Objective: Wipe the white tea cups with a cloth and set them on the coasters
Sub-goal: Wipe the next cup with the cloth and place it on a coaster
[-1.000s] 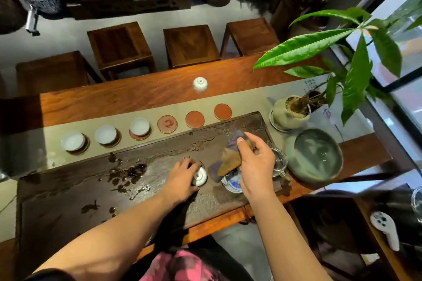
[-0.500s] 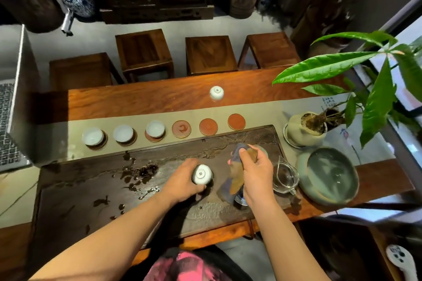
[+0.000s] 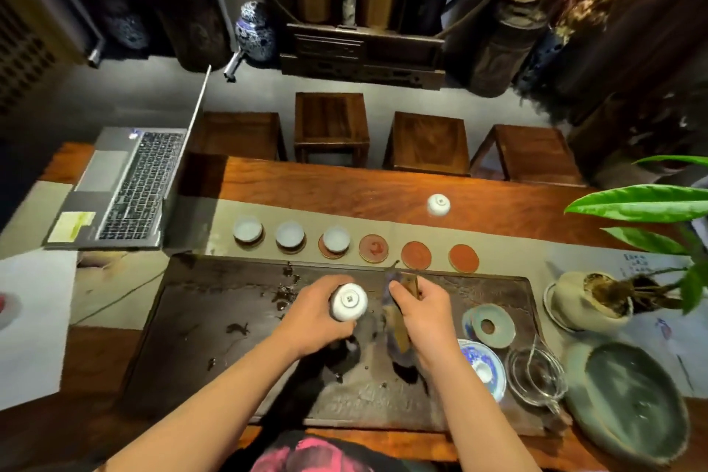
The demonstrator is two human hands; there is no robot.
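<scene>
a white cup (image 3: 348,301) sits foot-up in the left hand's (image 3: 320,312) grip, above the dark tray (image 3: 214,337). the right hand (image 3: 423,312) grips a cloth (image 3: 398,322) just beside it. behind the tray, three cups (image 3: 290,234) rest on coasters (image 3: 415,255); three coasters are bare.

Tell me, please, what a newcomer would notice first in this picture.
Probably the two hands at the centre, over the dark tea tray: the left hand holds a white cup bottom up, the right hand a cloth. Behind runs a row of six coasters, three with cups.
</scene>
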